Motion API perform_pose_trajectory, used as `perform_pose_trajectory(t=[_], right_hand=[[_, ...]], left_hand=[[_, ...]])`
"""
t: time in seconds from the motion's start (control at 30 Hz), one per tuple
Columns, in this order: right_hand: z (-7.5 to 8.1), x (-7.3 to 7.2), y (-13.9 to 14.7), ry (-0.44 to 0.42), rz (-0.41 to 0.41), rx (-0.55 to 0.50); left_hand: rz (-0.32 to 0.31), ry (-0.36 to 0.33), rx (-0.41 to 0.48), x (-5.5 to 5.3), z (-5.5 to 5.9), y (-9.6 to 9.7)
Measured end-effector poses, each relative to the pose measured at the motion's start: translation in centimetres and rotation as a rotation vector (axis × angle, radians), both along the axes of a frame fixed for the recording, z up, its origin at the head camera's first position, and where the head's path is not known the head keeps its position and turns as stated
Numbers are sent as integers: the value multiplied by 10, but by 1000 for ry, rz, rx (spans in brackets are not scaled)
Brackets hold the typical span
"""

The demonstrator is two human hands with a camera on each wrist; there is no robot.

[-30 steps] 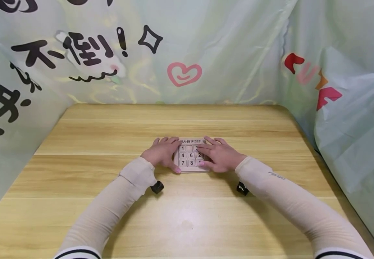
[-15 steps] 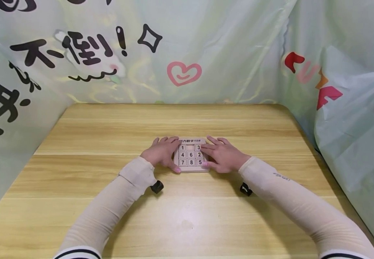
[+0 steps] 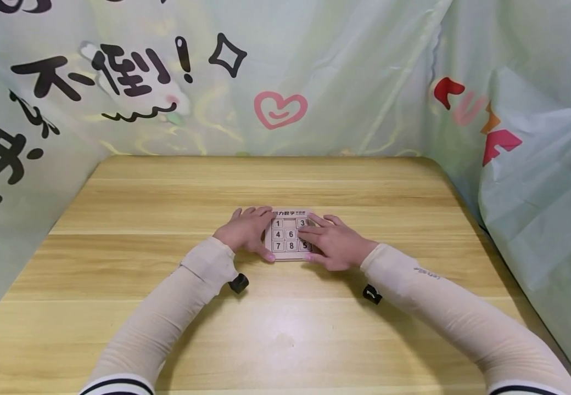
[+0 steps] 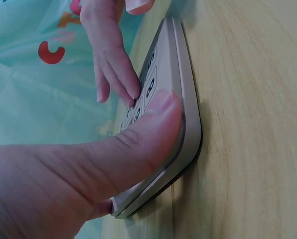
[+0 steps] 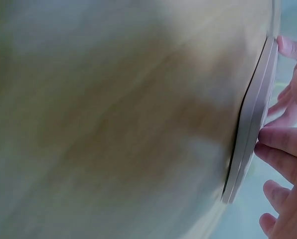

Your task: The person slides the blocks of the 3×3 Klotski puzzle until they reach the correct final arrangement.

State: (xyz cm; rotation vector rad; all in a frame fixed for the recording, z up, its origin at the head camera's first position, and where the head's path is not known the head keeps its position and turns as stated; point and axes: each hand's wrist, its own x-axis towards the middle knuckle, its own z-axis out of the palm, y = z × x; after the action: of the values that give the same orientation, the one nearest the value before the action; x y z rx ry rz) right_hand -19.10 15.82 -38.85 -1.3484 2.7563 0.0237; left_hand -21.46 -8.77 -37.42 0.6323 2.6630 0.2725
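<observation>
A pale number slide puzzle (image 3: pixel 284 240) lies flat on the table in the head view. Tiles 1, 3, 4, 6, 7, 8 and 5 show, with a vacant slot between 1 and 3. My left hand (image 3: pixel 247 231) holds the puzzle's left side, its thumb (image 4: pixel 156 119) on the near corner and its fingers at the far corner. From the right, my right hand (image 3: pixel 339 244) reaches over the board with extended fingertips touching the tiles right of the 6, which it covers. In the right wrist view, two right fingers (image 5: pixel 283 139) meet the puzzle's face beside its edge (image 5: pixel 250 124).
The wooden table (image 3: pixel 285 323) spreads around the puzzle. A printed pale green curtain (image 3: pixel 354 71) hangs behind it and along both sides. Below each wrist sits a small black camera mount (image 3: pixel 239 283).
My right hand first drew back a little to the right, uncovering tiles 2 and 5. Now its fingers are lower and further left, over the 2 tile. The left hand has kept its hold.
</observation>
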Motion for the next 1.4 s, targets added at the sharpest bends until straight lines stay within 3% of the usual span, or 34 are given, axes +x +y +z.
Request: perform_pose_trajectory(t=[0.2, 0.47, 1.0, 1.4], right_hand=[[1, -1, -9, 5, 24, 10], [1, -9, -15, 12, -13, 40], [0, -21, -18, -20, -44, -12], [3, -3, 3, 11, -33, 18]], left_hand=[[0, -2, -2, -1, 0, 0], [0, 1, -5, -2, -1, 0], [-3, 5, -14, -2, 0, 0], [8, -8, -2, -2, -2, 0]])
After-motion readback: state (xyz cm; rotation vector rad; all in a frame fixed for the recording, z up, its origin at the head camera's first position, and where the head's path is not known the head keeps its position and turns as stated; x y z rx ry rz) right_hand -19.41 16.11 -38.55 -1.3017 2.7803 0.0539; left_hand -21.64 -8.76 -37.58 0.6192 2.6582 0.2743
